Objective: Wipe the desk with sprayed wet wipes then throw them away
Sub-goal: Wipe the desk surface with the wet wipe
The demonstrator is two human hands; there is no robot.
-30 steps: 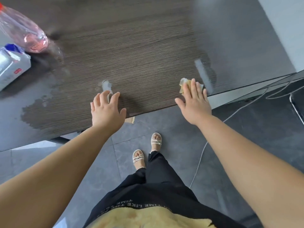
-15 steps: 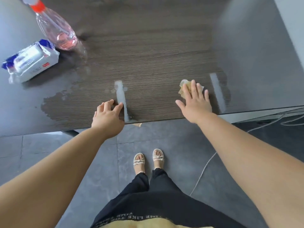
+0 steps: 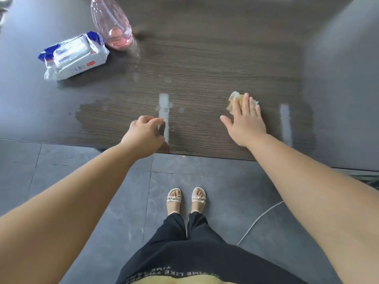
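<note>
A crumpled, yellowish wet wipe [image 3: 232,99] lies on the dark wood-grain desk [image 3: 205,64]. My right hand [image 3: 245,119] presses it flat with straight fingers, near the desk's front edge. Only the wipe's far edges show past the fingers. My left hand [image 3: 144,132] hovers at the front edge with fingers loosely curled and holds nothing. A wet sheen covers much of the desk around both hands.
A white-and-blue pack of wet wipes [image 3: 73,56] lies at the back left. Beside it stands a clear spray bottle [image 3: 111,25] with pink liquid. A pale cable [image 3: 260,220] runs across the grey tiled floor on the right, near my feet.
The view has shifted, bringing the wipes pack and the bottle further into view. My right hand has kept the wipe pressed down. My left hand's fingers have curled in at the desk edge.
</note>
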